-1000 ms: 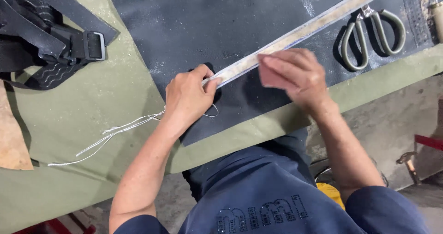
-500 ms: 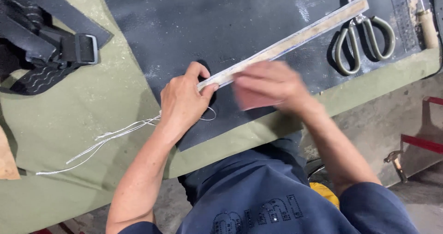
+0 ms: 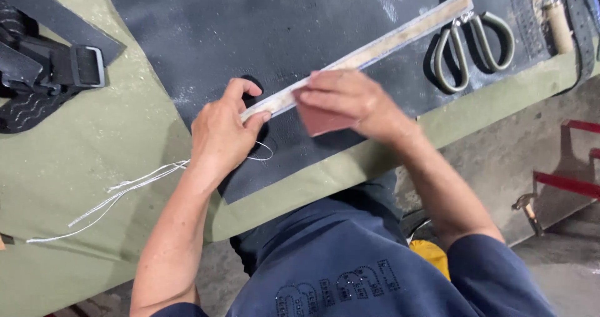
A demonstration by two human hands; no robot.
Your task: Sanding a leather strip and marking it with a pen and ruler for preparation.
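Fingers of the left hand (image 3: 222, 129) are pinching the near end of a long pale strip (image 3: 375, 48), which is lying on a dark leather sheet (image 3: 250, 29) and running toward two o'clock. The right hand (image 3: 347, 101) is gripping a small reddish pad (image 3: 319, 120) against the strip's edge. Scissors (image 3: 475, 45) are lying at the strip's far end; white thread (image 3: 125, 192) is trailing toward eight o'clock across the green table (image 3: 94, 154)

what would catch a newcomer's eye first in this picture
The two hands at centre: the left hand pins the near end of a long pale strip that runs diagonally across a dark sheet, while the right hand presses a small reddish piece against it. Scissors lie at upper right, loose white thread at left.
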